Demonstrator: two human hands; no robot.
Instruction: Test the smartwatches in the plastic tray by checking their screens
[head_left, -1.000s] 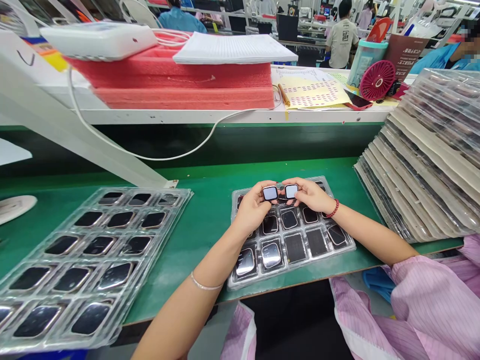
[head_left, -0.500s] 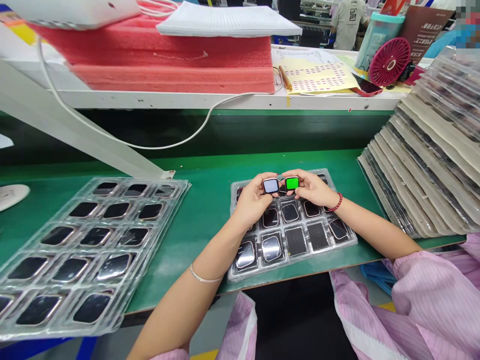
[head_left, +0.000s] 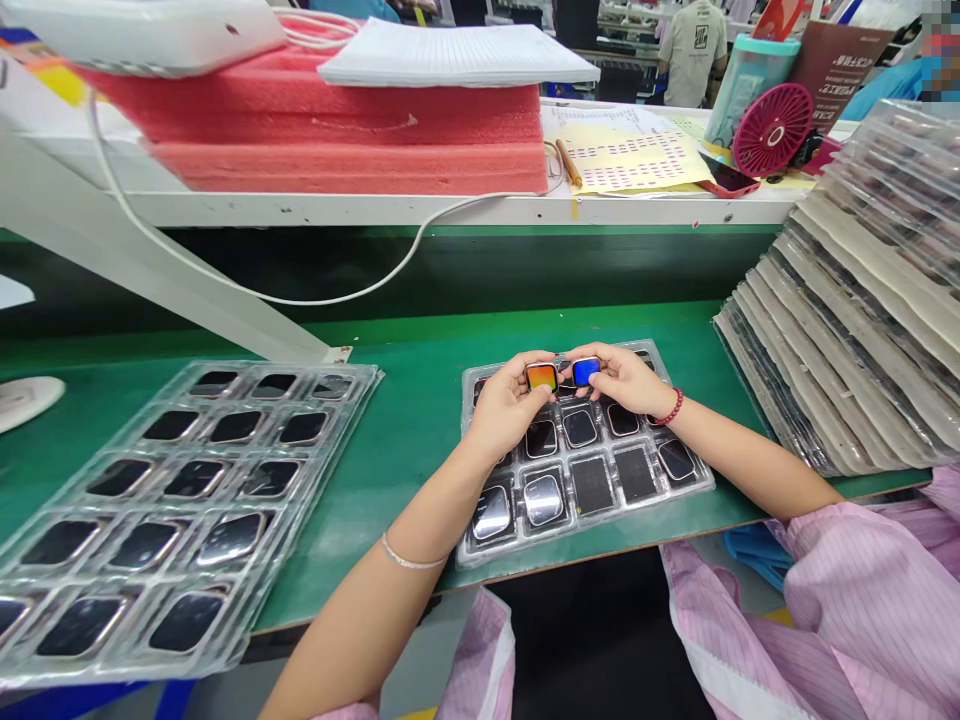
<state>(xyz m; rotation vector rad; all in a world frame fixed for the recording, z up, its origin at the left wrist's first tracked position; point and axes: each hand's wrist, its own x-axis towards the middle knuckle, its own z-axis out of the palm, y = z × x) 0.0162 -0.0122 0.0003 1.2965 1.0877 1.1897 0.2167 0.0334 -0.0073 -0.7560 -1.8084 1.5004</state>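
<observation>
Between the thumb and fingers of my left hand is a strapless smartwatch with an orange and green screen, the thumb on its lower edge. A second strapless smartwatch, its screen lit blue, is gripped in my right hand, with the thumb touching the screen. Both watches are held side by side above a clear plastic tray. Dark-screened watches lie in most of the tray's visible pockets, and two near-side pockets show only black bottoms. My hands hide part of the far rows.
Another clear tray of dark-screened watches lies on the left of the green table. A leaning stack of trays stands at the right. Behind, a white shelf bears red foam, papers and a pink fan; a white cable hangs below.
The left watch's screen has gone from pale white to orange and green, the right one's from green to blue. Both thumbs have shifted onto the watch fronts. The hands stay nearly in place.
</observation>
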